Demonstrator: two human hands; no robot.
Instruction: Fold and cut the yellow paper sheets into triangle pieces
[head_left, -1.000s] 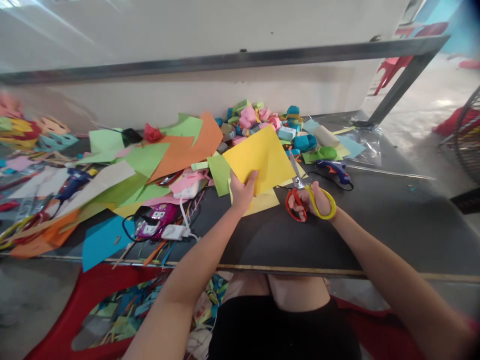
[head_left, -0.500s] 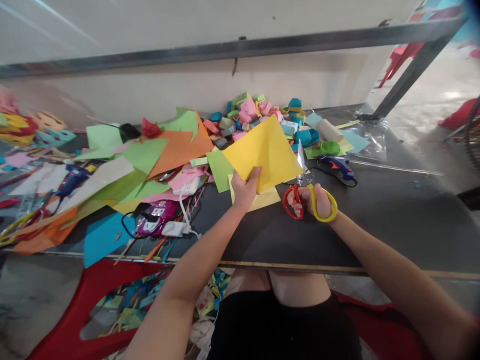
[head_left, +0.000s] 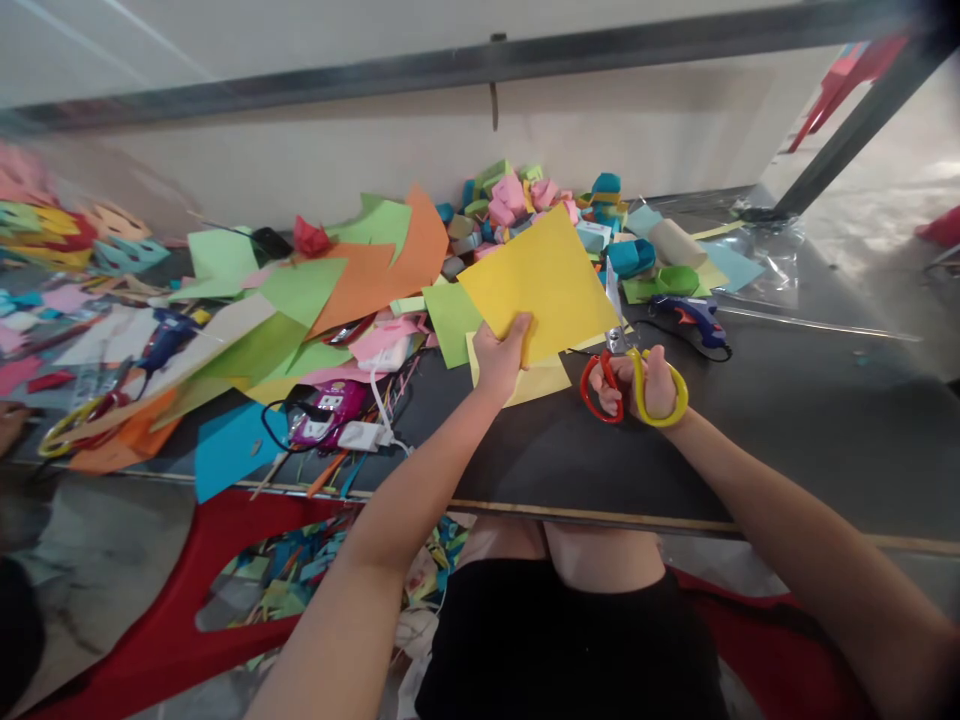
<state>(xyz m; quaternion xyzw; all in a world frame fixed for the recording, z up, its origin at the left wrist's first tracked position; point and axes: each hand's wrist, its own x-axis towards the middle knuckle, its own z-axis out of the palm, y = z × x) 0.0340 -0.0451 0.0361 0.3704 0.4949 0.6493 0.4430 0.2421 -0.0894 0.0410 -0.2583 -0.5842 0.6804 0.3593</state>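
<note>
My left hand (head_left: 501, 358) pinches the near corner of a yellow paper sheet (head_left: 545, 282) and holds it tilted up above the dark table (head_left: 787, 420). My right hand (head_left: 643, 382) is closed through the red and yellow handles of a pair of scissors (head_left: 628, 372). The blades point up at the sheet's right edge. A second yellow sheet (head_left: 536, 380) lies flat under the raised one.
Loose green, orange and blue paper sheets (head_left: 300, 300) cover the table's left half. A heap of small folded paper boxes (head_left: 525, 205) sits at the back. A blue glue gun (head_left: 694, 315) lies right of the scissors. A purple power strip (head_left: 330, 410) with plugs lies near the front edge.
The yellow sheet has been lifted and turned a little more upright, and the scissors have come in against its right edge. The view has shifted slightly.
</note>
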